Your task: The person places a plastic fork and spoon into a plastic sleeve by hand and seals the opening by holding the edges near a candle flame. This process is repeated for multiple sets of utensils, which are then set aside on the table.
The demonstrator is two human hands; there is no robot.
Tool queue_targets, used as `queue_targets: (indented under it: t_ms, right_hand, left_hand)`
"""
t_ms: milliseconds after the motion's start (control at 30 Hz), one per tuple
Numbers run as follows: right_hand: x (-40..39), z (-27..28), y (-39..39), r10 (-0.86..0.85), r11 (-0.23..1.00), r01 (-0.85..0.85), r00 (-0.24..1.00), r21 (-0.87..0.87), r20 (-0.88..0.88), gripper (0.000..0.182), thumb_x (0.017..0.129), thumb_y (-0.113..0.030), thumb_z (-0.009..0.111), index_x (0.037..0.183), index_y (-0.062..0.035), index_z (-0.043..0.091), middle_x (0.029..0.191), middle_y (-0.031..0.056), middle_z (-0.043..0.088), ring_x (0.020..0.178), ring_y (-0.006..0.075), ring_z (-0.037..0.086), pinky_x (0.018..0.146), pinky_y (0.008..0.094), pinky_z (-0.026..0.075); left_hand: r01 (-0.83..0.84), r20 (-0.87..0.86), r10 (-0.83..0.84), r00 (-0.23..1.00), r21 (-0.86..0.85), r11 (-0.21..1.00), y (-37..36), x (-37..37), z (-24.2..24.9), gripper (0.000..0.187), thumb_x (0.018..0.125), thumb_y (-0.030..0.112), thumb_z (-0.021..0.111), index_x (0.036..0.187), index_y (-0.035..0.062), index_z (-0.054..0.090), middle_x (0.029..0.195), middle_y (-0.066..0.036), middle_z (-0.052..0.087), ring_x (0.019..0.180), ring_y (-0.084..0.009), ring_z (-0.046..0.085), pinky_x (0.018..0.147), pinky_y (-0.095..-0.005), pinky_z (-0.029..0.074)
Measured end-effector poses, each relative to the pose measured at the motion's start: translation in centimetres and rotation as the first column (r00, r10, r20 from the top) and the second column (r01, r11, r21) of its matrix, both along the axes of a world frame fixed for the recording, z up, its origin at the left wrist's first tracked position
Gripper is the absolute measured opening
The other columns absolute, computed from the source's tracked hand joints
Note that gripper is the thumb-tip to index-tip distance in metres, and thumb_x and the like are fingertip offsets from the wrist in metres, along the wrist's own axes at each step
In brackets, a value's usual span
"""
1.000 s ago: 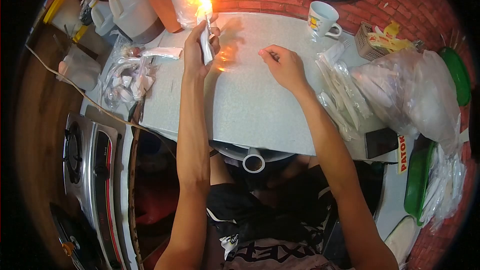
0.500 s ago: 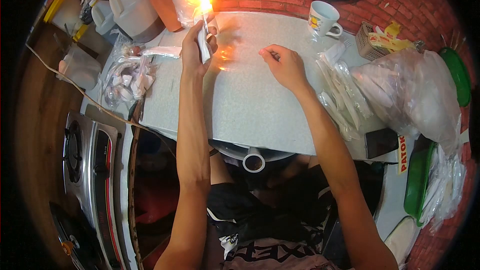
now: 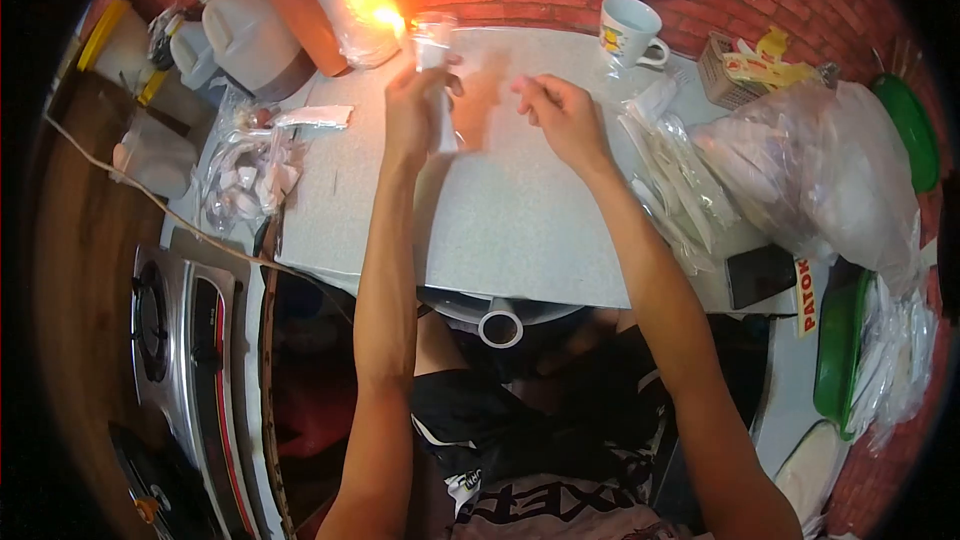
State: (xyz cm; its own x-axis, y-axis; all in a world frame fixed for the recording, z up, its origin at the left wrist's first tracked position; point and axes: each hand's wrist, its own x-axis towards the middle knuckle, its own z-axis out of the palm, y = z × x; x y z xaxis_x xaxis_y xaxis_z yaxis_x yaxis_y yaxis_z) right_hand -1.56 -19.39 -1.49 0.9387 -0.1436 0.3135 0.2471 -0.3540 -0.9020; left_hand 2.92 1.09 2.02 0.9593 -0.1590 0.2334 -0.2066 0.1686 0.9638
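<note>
A thin pale packet (image 3: 443, 120), blurred and partly clear plastic at its top, is in my left hand (image 3: 413, 105), whose fingers wrap round it. Its upper end is beside a bright flame (image 3: 388, 16) at the back of the white table (image 3: 500, 230). My right hand (image 3: 565, 115) is held over the table to the right, fingers curled together; anything in them is too small to name. A white strip (image 3: 312, 117) lies left of my left hand, above a clear bag of white pieces (image 3: 250, 175).
A mug (image 3: 628, 32), a basket (image 3: 728, 75), long plastic packets (image 3: 675, 175), a large clear bag (image 3: 800, 160) and a phone (image 3: 761, 277) are on the right. Jugs (image 3: 250, 35) stand back left, a gas stove (image 3: 170, 330) at left. A pipe end (image 3: 500, 329) is below the table's front edge.
My left hand has shifted right with the packet, whose upper end now stands right of the flame. My right hand has stayed nearly in place. The view has shifted slightly.
</note>
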Motion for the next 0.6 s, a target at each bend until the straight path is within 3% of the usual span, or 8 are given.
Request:
queue_targets:
  t_ms: [67,100,167,200,267,500,600]
  right_hand:
    - [0.2,0.6,-0.5,0.135,0.904,-0.146,0.989,0.402,0.055,0.041,0.099,-0.044,0.065,0.097,-0.0045,0.076,0.075,-0.0001,0.064,0.066,0.0069,0.056,0.061,0.0238,0.044]
    - [-0.1,1.3,-0.7,0.119,0.905,-0.13,0.992,0.404,0.052,0.041,0.099,-0.044,0.065,0.097,-0.0045,0.076,0.075,-0.0001,0.064,0.066,0.0069,0.056,0.061,0.0238,0.044]
    - [-0.8,2.7,-1.3,0.146,0.765,-0.084,0.988,0.638,-0.046,0.041,0.099,-0.043,0.065,0.105,-0.0035,0.075,0.081,-0.0005,0.065,0.069,0.0059,0.055,0.061,0.0212,0.043]
    - [-0.7,2.5,-1.8,0.134,0.766,-0.073,0.99,0.639,-0.048,0.041,0.099,-0.043,0.065,0.105,-0.0035,0.075,0.081,-0.0005,0.065,0.069,0.0059,0.055,0.061,0.0212,0.043]
    - [-0.2,2.2,-2.7,0.143,0.808,-0.093,0.989,0.581,-0.04,0.051,0.1,-0.046,0.062,0.118,0.0007,0.07,0.086,-0.0008,0.063,0.075,0.0056,0.055,0.065,0.0222,0.042]
    - [-0.5,2.6,-2.8,0.185,0.78,-0.126,0.982,0.613,-0.033,0.049,0.099,-0.043,0.065,0.117,0.0024,0.071,0.093,-0.0003,0.064,0.077,0.0055,0.055,0.066,0.0218,0.042]
    - [-0.3,1.9,-2.9,0.214,0.81,-0.144,0.975,0.569,-0.057,0.046,0.098,-0.041,0.068,0.114,0.0018,0.073,0.094,-0.0001,0.064,0.076,0.0054,0.054,0.065,0.0217,0.041]
  left_hand:
    - [0.076,-0.006,-0.075,0.997,0.047,0.996,-2.0,-1.1,-0.5,0.026,0.093,0.017,0.058,0.109,0.0008,0.071,0.083,-0.005,0.069,0.067,-0.0105,0.057,0.061,-0.0252,0.044]
    - [0.177,0.003,-0.177,0.984,0.058,0.983,-3.1,-1.4,-1.3,0.025,0.092,0.014,0.06,0.11,-0.0002,0.07,0.085,-0.005,0.069,0.071,-0.0104,0.059,0.064,-0.0251,0.045]
    - [0.359,-0.033,-0.358,0.933,0.1,0.928,-4.3,-2.5,-1.5,0.025,0.092,0.009,0.063,0.113,-0.0022,0.07,0.092,-0.005,0.072,0.079,-0.0099,0.062,0.07,-0.0247,0.048]
    - [0.371,-0.035,-0.37,0.928,0.1,0.923,-4.5,-3.1,-0.9,0.025,0.092,0.009,0.063,0.113,-0.0022,0.07,0.092,-0.005,0.072,0.079,-0.0099,0.062,0.07,-0.0247,0.048]
    - [0.407,-0.096,-0.396,0.913,0.198,0.891,-4.7,-3.9,-0.2,0.024,0.094,0.011,0.063,0.113,-0.0022,0.07,0.093,-0.006,0.073,0.078,-0.0091,0.062,0.069,-0.0245,0.048]
    - [0.398,-0.093,-0.388,0.917,0.238,0.886,-3.5,-2.7,-0.3,0.027,0.098,0.015,0.066,0.118,-0.002,0.069,0.094,-0.002,0.068,0.083,-0.0081,0.06,0.073,-0.0236,0.047]
    - [0.367,-0.049,-0.367,0.929,0.254,0.895,-3.5,-2.7,-0.3,0.021,0.096,0.013,0.064,0.109,-0.0015,0.071,0.089,-0.005,0.072,0.074,-0.0081,0.061,0.067,-0.024,0.047]
